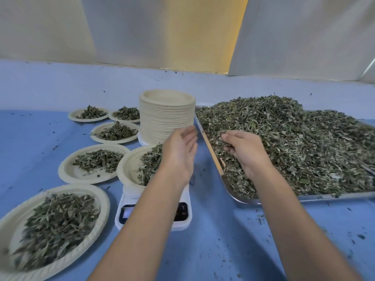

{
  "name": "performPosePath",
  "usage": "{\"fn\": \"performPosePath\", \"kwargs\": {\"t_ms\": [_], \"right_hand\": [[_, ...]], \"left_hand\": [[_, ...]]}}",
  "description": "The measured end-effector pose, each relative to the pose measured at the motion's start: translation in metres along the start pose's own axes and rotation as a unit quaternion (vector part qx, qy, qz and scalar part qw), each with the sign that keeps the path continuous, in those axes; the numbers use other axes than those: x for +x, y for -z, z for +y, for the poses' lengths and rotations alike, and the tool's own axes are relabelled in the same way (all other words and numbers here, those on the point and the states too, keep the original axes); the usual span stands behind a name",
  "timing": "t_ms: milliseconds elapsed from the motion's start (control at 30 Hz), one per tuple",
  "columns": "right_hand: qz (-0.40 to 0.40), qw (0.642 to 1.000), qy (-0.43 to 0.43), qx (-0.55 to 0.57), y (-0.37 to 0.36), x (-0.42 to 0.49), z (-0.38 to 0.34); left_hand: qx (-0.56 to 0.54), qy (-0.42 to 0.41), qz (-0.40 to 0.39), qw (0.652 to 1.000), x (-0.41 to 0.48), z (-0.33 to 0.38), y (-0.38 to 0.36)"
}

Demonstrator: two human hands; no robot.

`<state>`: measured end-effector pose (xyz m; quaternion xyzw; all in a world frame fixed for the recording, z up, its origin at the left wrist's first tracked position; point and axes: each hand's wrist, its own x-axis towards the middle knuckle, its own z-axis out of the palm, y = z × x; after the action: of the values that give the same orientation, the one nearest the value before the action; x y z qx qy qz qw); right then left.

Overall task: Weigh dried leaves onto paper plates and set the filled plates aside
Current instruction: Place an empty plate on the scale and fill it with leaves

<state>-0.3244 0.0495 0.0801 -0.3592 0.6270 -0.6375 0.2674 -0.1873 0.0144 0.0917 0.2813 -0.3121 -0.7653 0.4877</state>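
Plate at lower left [50, 226]: a filled paper plate lay nearest, set aside on the blue table [213, 246].
Scale [153, 214]: it sat at lower centre, with the left forearm across its display, so no reading could be made out.
Plate on scale [129, 169]: it carried a partial pile and probably needed topping up.
Left hand [178, 151]: it hovered over that plate with fingers loosely straight and a little apart, nothing plainly held.
Right hand [241, 151]: it was at the heap's near-left edge, with fingers and thumb curled on a small pinch of leaf.
Dried leaves [284, 134]: they were heaped on the metal tray [304, 197] at right. They looked light, brittle and loose, likely to crumble and shed, so small pinches from the heap's edge seemed best.
Plate handling: the plates looked thin and likely to flex, so a filled one was best lifted under the rim and kept level.
Other filled plates [93, 163]: four more crowded the left middle, leaving little room to set one down.
Plate stack [167, 116]: the empties stood just behind the scale, beside the tray's far corner.
Crumbs: leaf bits dotted the table.
Backdrop: pale sheets hung at the top.
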Motion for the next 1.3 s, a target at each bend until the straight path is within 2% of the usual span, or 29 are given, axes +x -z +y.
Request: {"fn": "performPosePath", "kwargs": {"t_ms": [133, 233, 400, 533, 700, 967, 1067, 1167, 1300], "right_hand": [[-0.033, 0.999, 0.037, 0.010, -0.040, -0.004, -0.012], [-0.055, 0.993, 0.087, -0.052, -0.070, -0.009, -0.016], [-0.072, 0.971, 0.179, -0.142, -0.105, -0.023, -0.014], [-0.098, 0.954, 0.204, -0.199, -0.111, -0.031, -0.007], [-0.121, 0.950, 0.192, -0.215, -0.105, -0.033, -0.002], [-0.080, 0.967, 0.170, -0.171, -0.087, -0.025, 0.000], [-0.086, 0.964, 0.148, -0.205, -0.066, -0.018, -0.005], [-0.101, 0.933, 0.081, -0.336, -0.035, -0.006, -0.008], [-0.045, 0.871, 0.006, -0.489, 0.002, 0.002, -0.002]], "left_hand": [[-0.036, -0.067, 0.036, 0.996, 0.003, 0.039, 0.040], [-0.045, -0.097, 0.067, 0.992, 0.005, 0.062, 0.067], [-0.056, -0.094, 0.092, 0.990, 0.005, 0.074, 0.086], [-0.050, -0.092, 0.100, 0.989, 0.006, 0.074, 0.081], [-0.041, -0.087, 0.098, 0.990, 0.006, 0.070, 0.076], [-0.027, -0.080, 0.086, 0.993, 0.004, 0.061, 0.065], [-0.022, -0.065, 0.063, 0.996, 0.002, 0.055, 0.058], [0.000, -0.031, 0.027, 0.999, 0.000, 0.046, 0.050], [0.003, 0.006, 0.013, 1.000, 0.000, 0.042, 0.043]]}}
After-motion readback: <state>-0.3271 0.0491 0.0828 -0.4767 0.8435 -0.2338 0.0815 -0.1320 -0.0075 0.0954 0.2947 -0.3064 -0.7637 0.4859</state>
